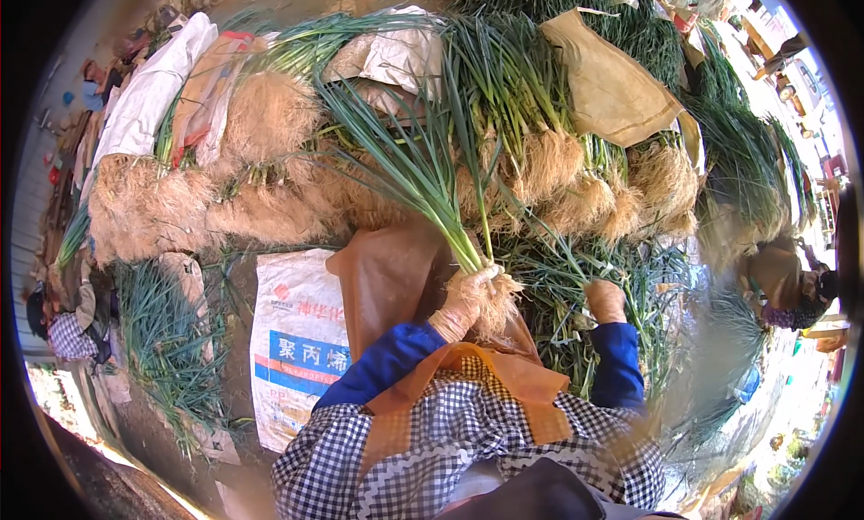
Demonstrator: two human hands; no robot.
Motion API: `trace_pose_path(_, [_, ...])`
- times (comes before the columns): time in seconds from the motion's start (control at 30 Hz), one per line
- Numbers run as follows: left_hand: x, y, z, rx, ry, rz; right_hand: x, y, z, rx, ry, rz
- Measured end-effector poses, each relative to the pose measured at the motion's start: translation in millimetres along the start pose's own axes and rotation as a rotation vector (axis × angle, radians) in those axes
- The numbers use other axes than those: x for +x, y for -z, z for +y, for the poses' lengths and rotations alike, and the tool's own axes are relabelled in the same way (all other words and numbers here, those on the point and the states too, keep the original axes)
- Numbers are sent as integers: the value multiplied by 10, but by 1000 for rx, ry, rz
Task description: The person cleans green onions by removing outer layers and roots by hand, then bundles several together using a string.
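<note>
My left hand (461, 302) is closed around a bunch of green onions (437, 196) near the middle. Their long green leaves fan up and to the left, and the pale hairy roots (497, 306) hang beside my fingers. To the right, my right hand (605, 301) is closed like a fist over a heap of loose green leaves (562, 317). A thin green stalk runs down toward it from the upper left, but what sits inside the fingers is hidden.
A long row of green onion bundles (522, 79) with matted roots lies across the far side, partly under sacks (616, 79). A white printed sack (297, 340) and brown sheeting (396, 277) lie left of me. More greens (171, 340) are farther left. Other people (72, 331) sit at both sides.
</note>
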State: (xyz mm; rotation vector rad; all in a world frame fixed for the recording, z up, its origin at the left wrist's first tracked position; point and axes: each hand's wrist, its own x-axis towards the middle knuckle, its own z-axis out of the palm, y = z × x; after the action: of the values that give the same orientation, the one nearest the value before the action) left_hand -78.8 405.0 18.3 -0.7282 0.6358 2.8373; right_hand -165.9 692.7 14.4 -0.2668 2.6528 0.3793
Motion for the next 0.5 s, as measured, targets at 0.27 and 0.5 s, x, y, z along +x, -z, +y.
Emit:
trace_pose_path(0.27, [-223,-93,112,-112,157,-241,247,1140,-1516,1509,488,-147])
trace_pose_path(0.5, [-85,95,-11,-14,60,62,244,780,-1994,778,307,750])
